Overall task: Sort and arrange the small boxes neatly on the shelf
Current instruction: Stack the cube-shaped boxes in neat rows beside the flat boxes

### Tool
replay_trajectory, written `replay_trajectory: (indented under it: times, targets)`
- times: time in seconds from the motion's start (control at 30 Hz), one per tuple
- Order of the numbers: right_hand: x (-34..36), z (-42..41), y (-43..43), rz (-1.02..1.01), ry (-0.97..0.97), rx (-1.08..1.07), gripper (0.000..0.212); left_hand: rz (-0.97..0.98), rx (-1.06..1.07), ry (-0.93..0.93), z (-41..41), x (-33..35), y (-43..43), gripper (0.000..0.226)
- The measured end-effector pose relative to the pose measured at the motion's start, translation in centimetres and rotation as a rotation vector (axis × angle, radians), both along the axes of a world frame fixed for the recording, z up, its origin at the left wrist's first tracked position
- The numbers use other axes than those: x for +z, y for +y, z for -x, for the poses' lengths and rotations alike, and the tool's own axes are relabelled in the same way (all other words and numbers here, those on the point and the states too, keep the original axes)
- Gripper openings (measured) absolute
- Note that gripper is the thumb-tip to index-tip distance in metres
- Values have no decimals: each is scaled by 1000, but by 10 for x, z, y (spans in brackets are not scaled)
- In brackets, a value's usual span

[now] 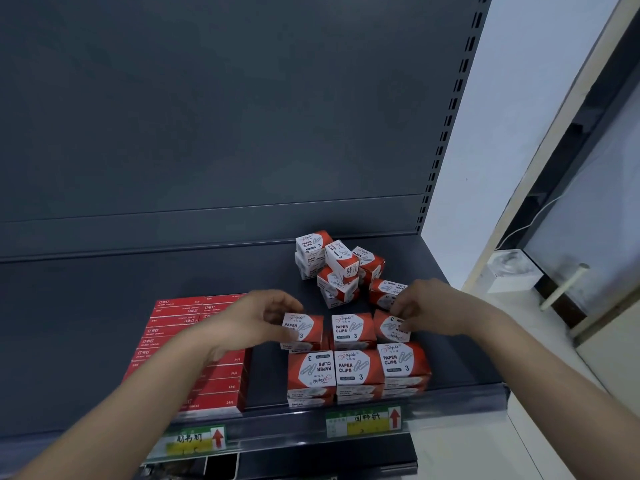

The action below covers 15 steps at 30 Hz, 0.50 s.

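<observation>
Both forearms reach in from the near edge over a dark grey shelf [97, 341]. The left hand [256, 317] comes from the near left with the wrist bent a little to the right, fingers curled over the far top edge of the left box [302, 329] and gripping it. The thumb side is blurred, so that contact is probably a pinch. The right hand [424, 306] comes from the near right, palm down, with its fingertips pinching the right box [393, 328]. That box is tilted and turned, so its print reads upside down. The middle box [353, 327] sits between these two, untouched, and all three form the far row of a red and white paper clip block. The near row [356, 367] has three boxes side by side just behind the shelf's front lip, stacked on more boxes below. The left one is turned the other way round. Farther back on the right, a loose pile [341, 268] of the same boxes lies jumbled at mixed angles. Flat red staple boxes [180, 330] are stacked at the left, partly under the left forearm and apart from the clip block. Price labels [363, 420] with red arrows are on the front rail.
</observation>
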State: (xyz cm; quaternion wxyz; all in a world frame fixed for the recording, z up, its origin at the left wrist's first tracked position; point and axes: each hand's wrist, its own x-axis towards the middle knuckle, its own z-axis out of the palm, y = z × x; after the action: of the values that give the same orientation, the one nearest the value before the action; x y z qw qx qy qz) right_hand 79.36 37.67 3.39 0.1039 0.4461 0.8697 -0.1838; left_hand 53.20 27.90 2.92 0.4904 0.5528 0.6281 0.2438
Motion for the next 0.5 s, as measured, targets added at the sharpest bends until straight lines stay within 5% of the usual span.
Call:
replay_trajectory:
  times: [0.17, 0.5]
  targets:
    - [-3, -1, 0, 39, 64, 38, 43, -20, -32, 135, -6, -4, 6, 17]
    - [-10, -3, -4, 90, 178, 91, 39, 44, -235, 166, -9, -5, 12, 24]
